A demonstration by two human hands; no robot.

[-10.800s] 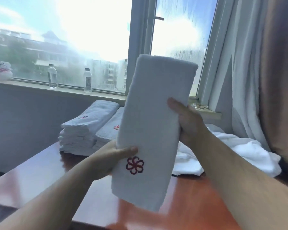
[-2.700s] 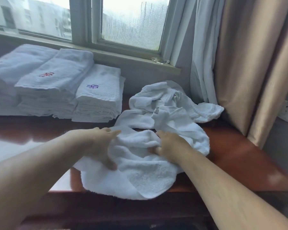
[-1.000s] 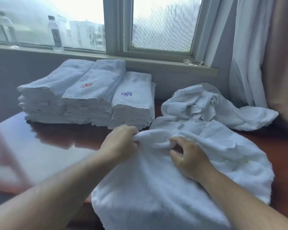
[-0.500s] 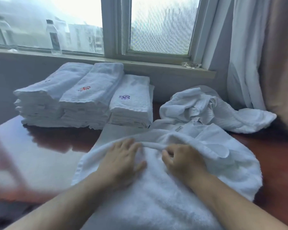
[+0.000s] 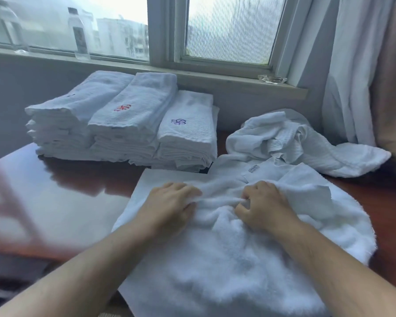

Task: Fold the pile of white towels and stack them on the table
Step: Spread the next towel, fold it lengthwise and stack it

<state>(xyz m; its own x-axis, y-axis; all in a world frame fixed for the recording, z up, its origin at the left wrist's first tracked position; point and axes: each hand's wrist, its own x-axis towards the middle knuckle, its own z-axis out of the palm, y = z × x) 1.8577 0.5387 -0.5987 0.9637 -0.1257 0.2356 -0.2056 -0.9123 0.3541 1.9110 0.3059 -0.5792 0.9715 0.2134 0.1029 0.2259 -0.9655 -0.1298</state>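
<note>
A large white towel (image 5: pixel 226 266) lies spread and rumpled over the near edge of the dark wooden table (image 5: pixel 62 202). My left hand (image 5: pixel 169 207) and my right hand (image 5: pixel 263 207) sit side by side on its upper middle, each with fingers curled into a bunched ridge of the cloth. A crumpled pile of white towels (image 5: pixel 295 140) lies behind, at the right. Three stacks of folded towels (image 5: pixel 128 124) stand at the back left, two showing red emblems and one a purple emblem.
A windowsill (image 5: pixel 192 74) runs behind the table, with two water bottles (image 5: pixel 78 33) at the left and a small glass dish (image 5: pixel 272 79) at the right. Curtains (image 5: pixel 364 76) hang at the right. The table's left half is bare and glossy.
Both hands slid slightly apart along the towel's ridge and now curl into the cloth. The towel lies flatter, with its left corner laid out on the table.
</note>
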